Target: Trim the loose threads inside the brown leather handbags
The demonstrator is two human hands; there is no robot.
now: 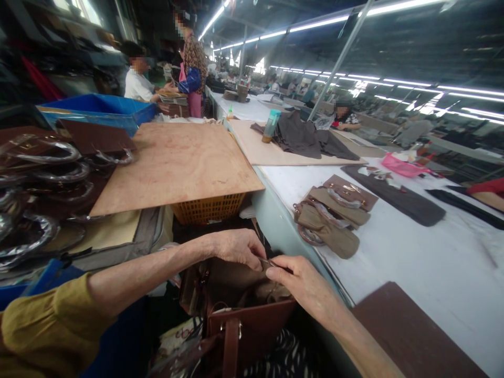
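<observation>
Left hand (240, 249) and right hand (301, 273) meet over the mouth of a brown handbag (255, 328), which sits low in front of the person, just beside the left edge of the white surface (413, 252) and below its top. What bears it is mostly hidden; black-and-white patterned cloth (289, 357) shows underneath. Each grip is nearly closed, thumb against fingers, pinching a thin dark edge at the bag's far rim; rim or zip, cannot tell. Fingertips nearly touching.

Handling, as a judgement: keep both pinches close together and level so the edge stays taut between them. Light pressure should do; a hard tug could crease or stretch the edge. Tan lining (271, 291) bunches inside near the right hand, so best kept clear of the fingers. Bag looks poorly braced, so steadying it from below would help. Strap (231, 346) hangs down the near face, out of the way.

Khaki handbag (334, 231) lies by the surface's left edge; brown sheet (425, 336) near its near-left corner. Neither touched.
</observation>
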